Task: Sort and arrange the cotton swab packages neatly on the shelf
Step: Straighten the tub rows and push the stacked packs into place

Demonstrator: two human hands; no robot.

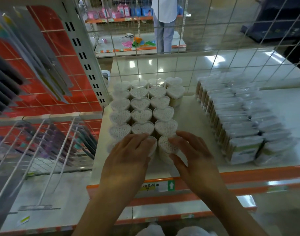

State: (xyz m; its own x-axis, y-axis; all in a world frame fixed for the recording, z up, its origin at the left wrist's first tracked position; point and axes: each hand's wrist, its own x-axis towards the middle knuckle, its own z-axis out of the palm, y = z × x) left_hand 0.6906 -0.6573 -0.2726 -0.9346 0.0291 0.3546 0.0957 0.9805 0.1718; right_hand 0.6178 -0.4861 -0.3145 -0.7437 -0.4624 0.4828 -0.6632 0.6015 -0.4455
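L hand [128, 155] lies flat, fingers straight, on the front-mid heart box [153, 142], prob. pressing it level w/ its row. R hand [191, 155] grips the front-right heart box [164, 145], thumb at its near wall & fingers over the top, seemingly to snug it vs. its neighbour. Both boxes end the block of heart boxes [141, 115], upright in tight rows on the shelf [193, 120] so lids show; bagged swab packs [239, 116] stand well apart at right, sorted by type.
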